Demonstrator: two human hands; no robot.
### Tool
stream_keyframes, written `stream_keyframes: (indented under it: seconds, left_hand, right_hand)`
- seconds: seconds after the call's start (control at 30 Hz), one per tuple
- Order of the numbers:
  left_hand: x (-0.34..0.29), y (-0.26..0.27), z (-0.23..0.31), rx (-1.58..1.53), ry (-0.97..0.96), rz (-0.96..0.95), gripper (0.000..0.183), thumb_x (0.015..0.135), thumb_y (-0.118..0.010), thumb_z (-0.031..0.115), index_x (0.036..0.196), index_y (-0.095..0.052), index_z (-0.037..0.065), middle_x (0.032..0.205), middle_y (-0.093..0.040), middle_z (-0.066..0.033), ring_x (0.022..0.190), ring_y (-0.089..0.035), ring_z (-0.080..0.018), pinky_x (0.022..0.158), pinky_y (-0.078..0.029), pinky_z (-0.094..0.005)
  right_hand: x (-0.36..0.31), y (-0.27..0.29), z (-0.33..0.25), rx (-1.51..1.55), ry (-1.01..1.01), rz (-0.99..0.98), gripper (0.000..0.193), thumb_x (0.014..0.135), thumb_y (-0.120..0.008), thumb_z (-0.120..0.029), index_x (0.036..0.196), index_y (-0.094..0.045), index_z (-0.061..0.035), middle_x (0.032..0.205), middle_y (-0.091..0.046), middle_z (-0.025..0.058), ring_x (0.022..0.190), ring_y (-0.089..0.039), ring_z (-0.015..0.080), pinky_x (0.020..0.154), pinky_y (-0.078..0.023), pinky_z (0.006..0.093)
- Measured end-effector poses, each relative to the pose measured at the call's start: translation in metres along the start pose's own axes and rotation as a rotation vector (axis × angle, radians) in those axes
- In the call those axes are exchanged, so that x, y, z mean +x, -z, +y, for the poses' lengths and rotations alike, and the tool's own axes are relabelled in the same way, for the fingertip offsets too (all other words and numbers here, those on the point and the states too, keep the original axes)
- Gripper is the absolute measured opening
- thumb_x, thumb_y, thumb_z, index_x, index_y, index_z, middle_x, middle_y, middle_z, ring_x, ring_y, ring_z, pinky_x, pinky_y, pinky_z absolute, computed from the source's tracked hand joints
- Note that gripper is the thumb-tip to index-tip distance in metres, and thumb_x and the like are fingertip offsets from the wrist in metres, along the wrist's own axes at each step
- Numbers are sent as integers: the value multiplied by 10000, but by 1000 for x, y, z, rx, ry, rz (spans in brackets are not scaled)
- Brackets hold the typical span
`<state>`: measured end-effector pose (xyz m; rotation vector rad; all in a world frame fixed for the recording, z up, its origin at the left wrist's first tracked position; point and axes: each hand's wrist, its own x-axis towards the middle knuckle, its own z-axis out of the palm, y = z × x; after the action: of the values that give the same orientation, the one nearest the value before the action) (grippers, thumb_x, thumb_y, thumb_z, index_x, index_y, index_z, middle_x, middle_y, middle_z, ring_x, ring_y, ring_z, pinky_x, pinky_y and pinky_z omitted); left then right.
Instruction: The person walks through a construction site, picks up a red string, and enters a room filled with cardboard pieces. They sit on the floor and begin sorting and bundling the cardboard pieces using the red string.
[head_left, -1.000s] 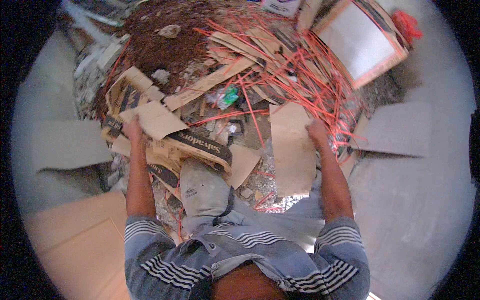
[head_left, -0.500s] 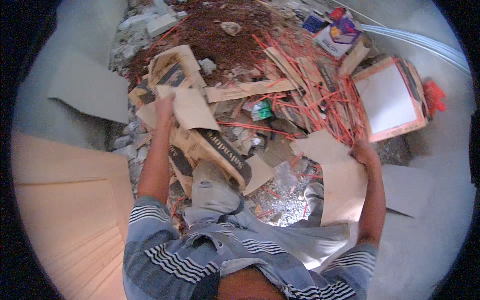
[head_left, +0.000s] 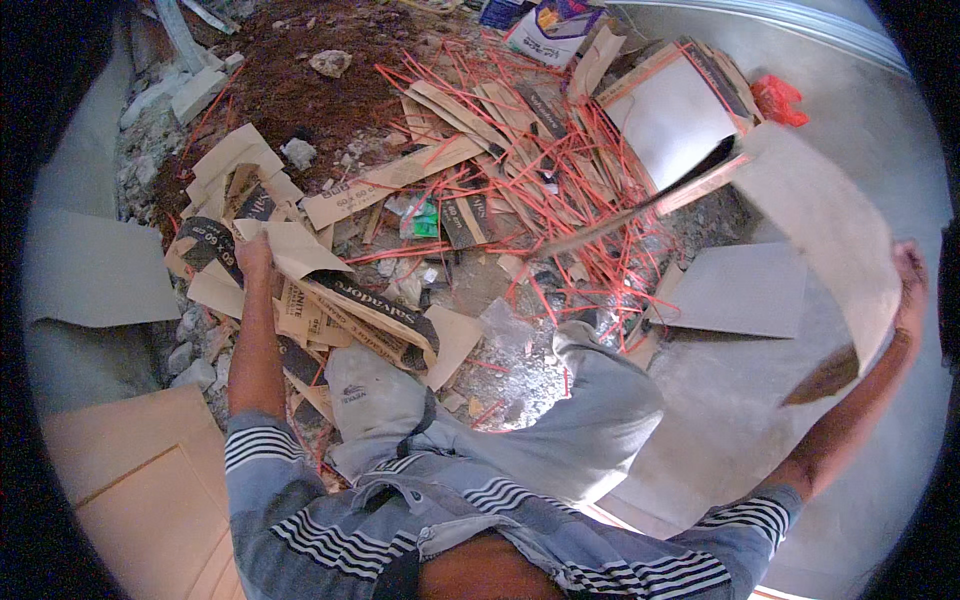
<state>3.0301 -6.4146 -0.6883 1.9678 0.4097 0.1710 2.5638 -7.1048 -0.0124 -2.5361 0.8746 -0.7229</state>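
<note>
My left hand [head_left: 254, 258] is closed on the edge of a bundle of folded cardboard [head_left: 301, 252], brown with black printed bands. The bundle rests over rubble and scraps beside my left knee. Stretched far out to the right, my right hand [head_left: 908, 290] grips the outer edge of a large brown cardboard sheet [head_left: 822, 205]. That sheet is bent and held off the floor, with a flap pointing back toward the middle. My right thumb and some of the fingers are partly hidden or blurred.
Red plastic strapping [head_left: 600, 190] lies tangled over cardboard strips in the middle. Behind it are a white-faced flat carton [head_left: 672, 120], a red plastic bag [head_left: 778, 100] and a purple-and-white box [head_left: 553, 35]. A grey sheet [head_left: 738, 290] lies at right; a wooden panel [head_left: 140, 490] stands at left.
My right hand has swung outward to the far right, lifting the cardboard sheet away from beside my right knee. My left hand keeps its hold on the bundle. The view has turned to the right.
</note>
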Motion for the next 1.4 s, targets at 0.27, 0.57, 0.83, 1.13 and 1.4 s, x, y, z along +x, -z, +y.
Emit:
stream_keyframes:
  seconds: [0.27,0.57,0.83,1.13,1.4]
  left_hand:
    - [16,-17,-60,71,-193,-80,372,809,-665,142,1094,-574,-79,980,-683,-212,860,-664,-351,790,-505,-422]
    - [-16,1,-33,169,-93,26,494,837,-672,194,1233,-525,-63,1164,-638,-224,1024,-637,-334,891,-475,-397]
    - [20,-18,-162,-257,-251,-90,445,879,-650,204,1246,-547,-24,1174,-645,-185,1072,-624,-309,920,-470,-407]
    - [0,-23,-193,333,-274,-33,339,922,-642,233,1126,-609,-36,1094,-666,-162,1010,-641,-256,894,-489,-378]
    - [1,-20,-180,259,-233,-15,358,917,-649,254,1128,-609,-33,1090,-668,-158,1006,-639,-255,895,-488,-378]
  right_hand:
    - [-68,-42,-44,378,198,276,352,952,-558,-279,1222,-580,-54,1072,-643,93,1006,-598,204,906,-471,357]
    - [-33,-258,-158,44,526,331,374,958,-528,-293,1231,-552,-38,1136,-629,120,983,-609,209,889,-474,364]
    - [-117,-675,-228,457,333,-741,362,901,-567,-337,1030,-613,-3,951,-649,187,837,-599,282,779,-473,423]
    - [-290,-814,-124,77,302,-1114,987,654,-791,-620,1375,-463,-31,1257,-571,226,1182,-549,339,1000,-430,420]
    - [-269,-825,-126,271,195,-1355,1175,629,-759,-688,1503,-293,-55,1527,-257,288,1428,-252,419,1161,-236,490]
